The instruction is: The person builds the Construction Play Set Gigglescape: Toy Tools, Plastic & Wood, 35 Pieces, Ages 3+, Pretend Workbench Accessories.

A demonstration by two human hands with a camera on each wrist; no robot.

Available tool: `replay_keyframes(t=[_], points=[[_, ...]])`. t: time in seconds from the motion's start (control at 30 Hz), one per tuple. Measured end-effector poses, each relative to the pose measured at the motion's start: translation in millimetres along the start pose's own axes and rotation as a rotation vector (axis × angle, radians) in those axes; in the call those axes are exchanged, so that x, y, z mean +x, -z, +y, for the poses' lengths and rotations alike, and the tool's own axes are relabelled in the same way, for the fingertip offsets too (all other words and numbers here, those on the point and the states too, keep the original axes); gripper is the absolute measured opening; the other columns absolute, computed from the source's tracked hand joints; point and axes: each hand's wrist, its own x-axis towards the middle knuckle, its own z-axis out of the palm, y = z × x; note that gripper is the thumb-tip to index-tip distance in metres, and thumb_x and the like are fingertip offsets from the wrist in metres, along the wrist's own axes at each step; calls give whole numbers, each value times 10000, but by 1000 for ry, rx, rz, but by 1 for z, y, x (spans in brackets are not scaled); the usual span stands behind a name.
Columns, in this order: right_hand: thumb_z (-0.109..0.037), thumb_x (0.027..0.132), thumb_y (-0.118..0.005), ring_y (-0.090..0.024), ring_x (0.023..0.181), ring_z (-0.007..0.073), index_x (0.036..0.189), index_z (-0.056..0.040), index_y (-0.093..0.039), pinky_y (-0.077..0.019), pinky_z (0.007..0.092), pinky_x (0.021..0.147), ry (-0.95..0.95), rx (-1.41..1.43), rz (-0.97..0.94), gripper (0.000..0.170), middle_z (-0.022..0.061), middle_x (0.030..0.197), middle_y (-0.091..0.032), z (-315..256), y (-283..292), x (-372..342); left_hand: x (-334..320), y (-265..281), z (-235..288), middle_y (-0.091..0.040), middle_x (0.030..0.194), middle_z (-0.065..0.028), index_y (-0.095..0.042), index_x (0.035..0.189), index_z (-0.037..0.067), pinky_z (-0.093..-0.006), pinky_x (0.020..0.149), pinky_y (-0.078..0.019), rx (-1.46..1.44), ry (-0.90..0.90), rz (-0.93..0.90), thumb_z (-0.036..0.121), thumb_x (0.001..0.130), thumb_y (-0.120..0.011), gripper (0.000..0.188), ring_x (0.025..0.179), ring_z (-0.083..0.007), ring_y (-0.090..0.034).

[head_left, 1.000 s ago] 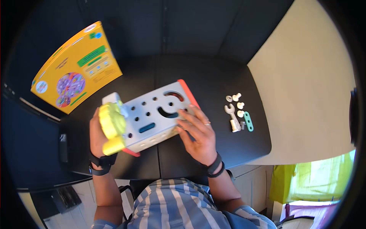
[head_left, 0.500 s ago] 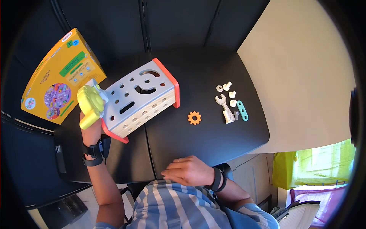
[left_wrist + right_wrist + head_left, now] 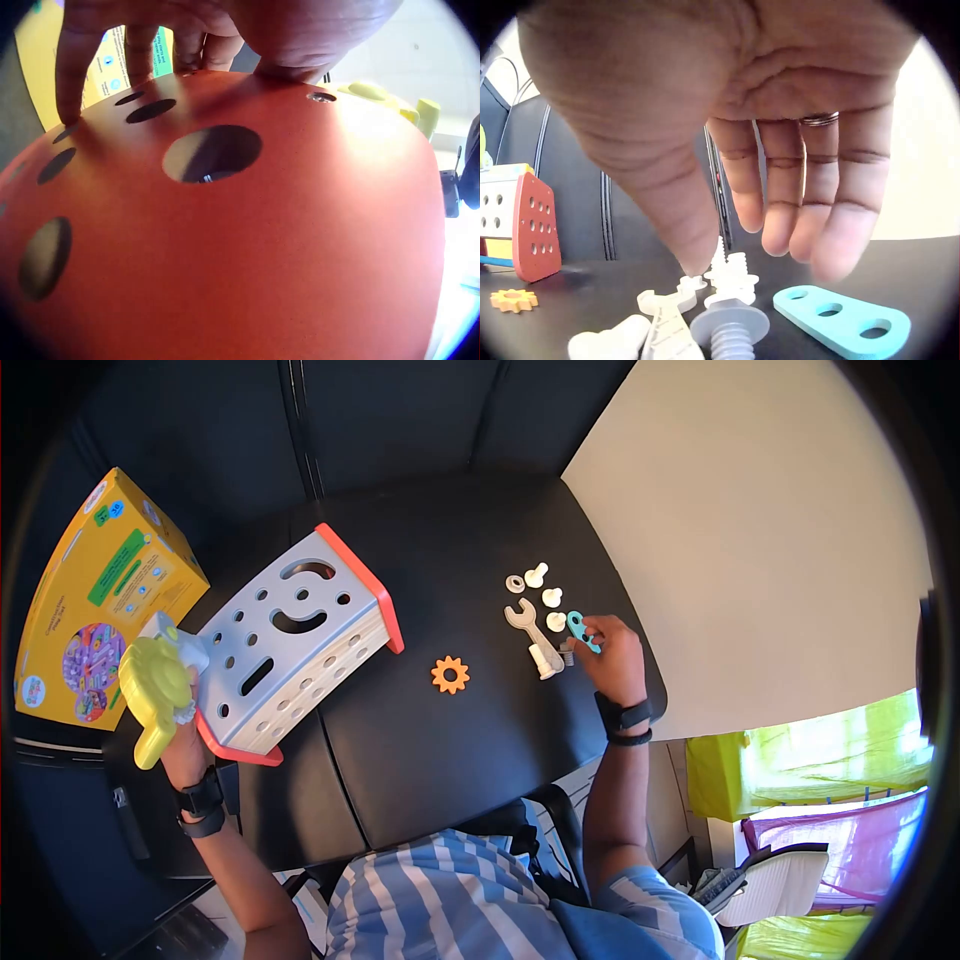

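Note:
A toy box (image 3: 272, 632) with a grey holed top, wooden sides and red ends stands at the left; a yellow piece (image 3: 160, 690) sits at its end. Behind that piece my left hand (image 3: 185, 755) is partly hidden. In the left wrist view its fingers (image 3: 141, 56) are fairly straight along the edge of the red panel (image 3: 247, 232), touching it. My right hand (image 3: 612, 660) hangs over a teal three-hole strip (image 3: 577, 628). The right wrist view shows its relaxed fingers (image 3: 780, 225) above the teal strip (image 3: 841, 319), with space between thumb and fingers and nothing held.
An orange gear (image 3: 450, 675) lies mid-table (image 3: 410, 760). Left of the strip are a toy wrench (image 3: 535, 630), several cream screws (image 3: 552, 597), a ring nut (image 3: 515, 583) and a grey bolt (image 3: 731, 330). A yellow carton (image 3: 115, 610) stands at the far left.
My right hand has left the toy box, passed near the table's front edge and reached over to the teal strip. The orange gear has come into view. The head view has shifted right.

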Motion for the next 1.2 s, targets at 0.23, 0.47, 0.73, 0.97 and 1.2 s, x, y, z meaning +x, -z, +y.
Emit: replay_keyframes(t=[0.23, 0.47, 0.73, 0.97, 1.2], points=[[-160, 860, -904, -758, 940, 302, 1234, -31, -766, -614, 397, 823, 75, 116, -133, 418, 129, 1099, -772, 2, -15, 53, -3, -5, 8, -722, 1276, -101, -642, 1385, -31, -367, 913, -630, 50, 35, 40, 107, 1008, -826, 442, 1055, -174, -723], [-242, 872, -885, -702, 1157, 312, 1057, -83, -821, -578, 454, 969, 117, -166, -208, 252, 59, 1140, -753, -2, -48, 115, -5, -6, 14, -729, 1241, -86, -659, 1365, -15, -353, 905, -619, 76, 62, 13, 126, 1004, -833, 424, 1038, -167, -716], [-34, 1026, -751, -746, 989, 150, 1191, -4, -765, -611, 290, 802, 35, 1049, 49, 167, 174, 1242, -780, -79, -11, 59, -5, 11, -5, -709, 1274, -79, -640, 1397, 8, -369, 933, -604, 215, -139, -35, 145, 1022, -814, 435, 1084, -167, -697], [24, 1012, -740, -770, 877, 217, 1271, 56, -680, -647, 346, 802, -138, 1652, -498, 268, 184, 1044, -774, -155, -58, -47, -30, -6, 17, -691, 1359, -90, -609, 1457, -12, -372, 986, -572, 396, -169, -58, 192, 1112, -682, 408, 1167, -212, -690], [101, 1006, -736, -793, 1072, 249, 1286, 60, -674, -658, 380, 967, 8, 1585, -848, 289, 191, 1099, -795, -231, -74, -108, -122, -23, 104, -748, 1226, -170, -770, 1198, -34, -379, 995, -538, 460, -361, -358, 250, 1038, -734, 327, 1085, -274, -725]])
